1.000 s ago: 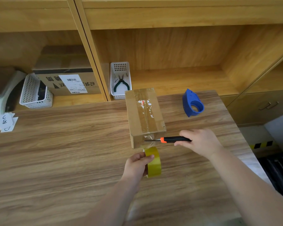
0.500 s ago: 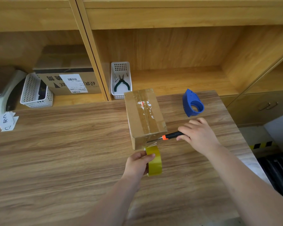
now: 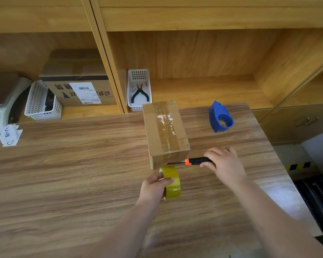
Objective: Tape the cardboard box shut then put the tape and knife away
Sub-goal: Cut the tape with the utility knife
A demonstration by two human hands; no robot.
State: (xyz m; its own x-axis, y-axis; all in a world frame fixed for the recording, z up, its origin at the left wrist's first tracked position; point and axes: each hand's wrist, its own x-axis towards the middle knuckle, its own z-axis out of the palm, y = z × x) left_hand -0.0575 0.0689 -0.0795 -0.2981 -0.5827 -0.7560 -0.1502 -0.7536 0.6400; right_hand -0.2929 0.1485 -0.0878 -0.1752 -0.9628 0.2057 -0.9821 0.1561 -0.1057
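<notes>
A small cardboard box [image 3: 165,131] stands on the wooden table [image 3: 73,174], with tape running along its top seam and down its near face. My left hand [image 3: 154,187] grips a yellow tape roll [image 3: 172,183] held upright just below the box's near face. My right hand [image 3: 225,163] holds a black-and-orange utility knife [image 3: 196,161]. The knife lies level, and its blade tip touches the lower near face of the box just above the roll.
A blue tape dispenser [image 3: 220,117] lies right of the box. On the shelf behind stand a white basket with pliers [image 3: 139,90], another white basket [image 3: 42,103], a labelled carton [image 3: 80,92] and a scale [image 3: 0,105]. Paper slips [image 3: 9,135] lie at the table's left.
The knife blade has moved lower on the box's near face, and my right hand shifted with it. The tape roll has stayed just below the box.
</notes>
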